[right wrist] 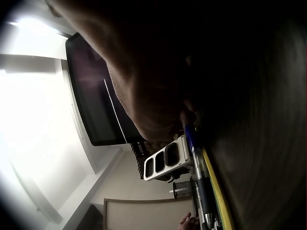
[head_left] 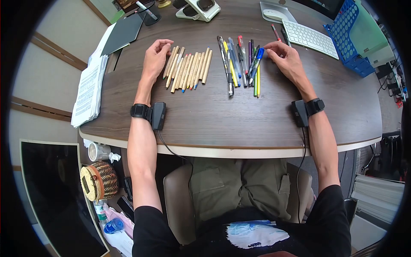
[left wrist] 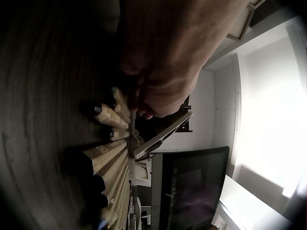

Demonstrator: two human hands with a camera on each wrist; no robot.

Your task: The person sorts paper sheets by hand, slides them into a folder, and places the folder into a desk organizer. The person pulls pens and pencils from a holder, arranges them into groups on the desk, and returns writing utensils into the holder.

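Observation:
A row of wooden pencils (head_left: pixel 188 70) lies side by side on the desk, tips toward the person. At its left end rests my left hand (head_left: pixel 155 60), fingers loosely bent and nothing held in them. Right of the pencils is a loose bunch of pens, among them a blue-capped pen (head_left: pixel 259 55) on top and a yellow pencil (head_left: pixel 258 85) at the near right. My right hand (head_left: pixel 286 61) lies beside the bunch, its bent fingertips right at the blue cap. In the right wrist view the hand's shadowed underside hides part of those fingers.
A white keyboard (head_left: pixel 310 38) and a mouse (head_left: pixel 275 15) lie at the back right, near a blue basket (head_left: pixel 359 64). Two more pens, one a red pen (head_left: pixel 276 32), lie behind my right hand. Stacked papers (head_left: pixel 90 92) line the left edge; a white three-slot stand (head_left: pixel 199 10) is at the back.

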